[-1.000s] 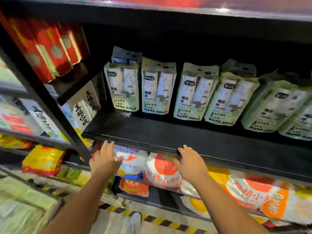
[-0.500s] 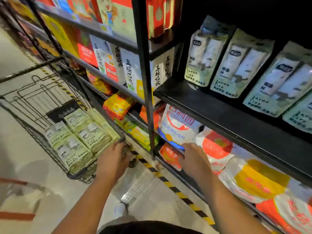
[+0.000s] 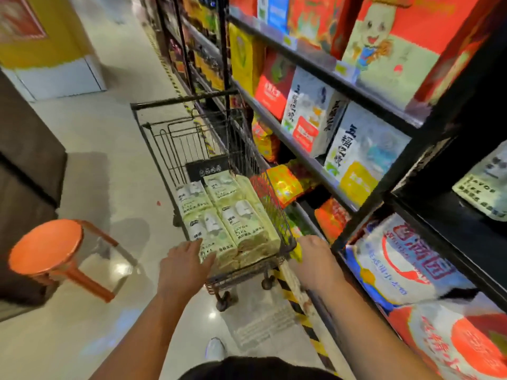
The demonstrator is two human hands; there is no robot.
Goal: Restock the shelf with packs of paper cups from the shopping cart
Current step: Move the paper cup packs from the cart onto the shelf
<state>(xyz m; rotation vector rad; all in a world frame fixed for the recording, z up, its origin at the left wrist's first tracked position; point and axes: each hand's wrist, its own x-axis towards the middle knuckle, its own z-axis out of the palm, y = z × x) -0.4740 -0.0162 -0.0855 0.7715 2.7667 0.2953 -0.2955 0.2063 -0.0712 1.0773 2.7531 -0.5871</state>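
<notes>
Several pale green packs of paper cups (image 3: 241, 223) lie stacked in the near end of a black wire shopping cart (image 3: 175, 149) in the aisle. My left hand (image 3: 183, 264) reaches over the cart's near rim, its straight fingers touching the nearest left pack (image 3: 211, 234). Just beside the cart's near right corner hovers my right hand (image 3: 315, 261), back up and holding nothing; its fingertips are hidden. One more pack of cups (image 3: 482, 187) stands on the black shelf (image 3: 450, 226) at the far right edge.
An orange stool (image 3: 45, 248) stands on the floor to the left of the cart. Shelving with rice bags (image 3: 365, 152) and large sacks (image 3: 397, 264) runs along the right. Yellow-black floor tape (image 3: 301, 316) marks the shelf's base. A dark counter (image 3: 27, 160) is at far left.
My view has swung left from the cup shelf to the cart. Both hands have left the shelf edge and dropped to the cart; the left now touches a pack.
</notes>
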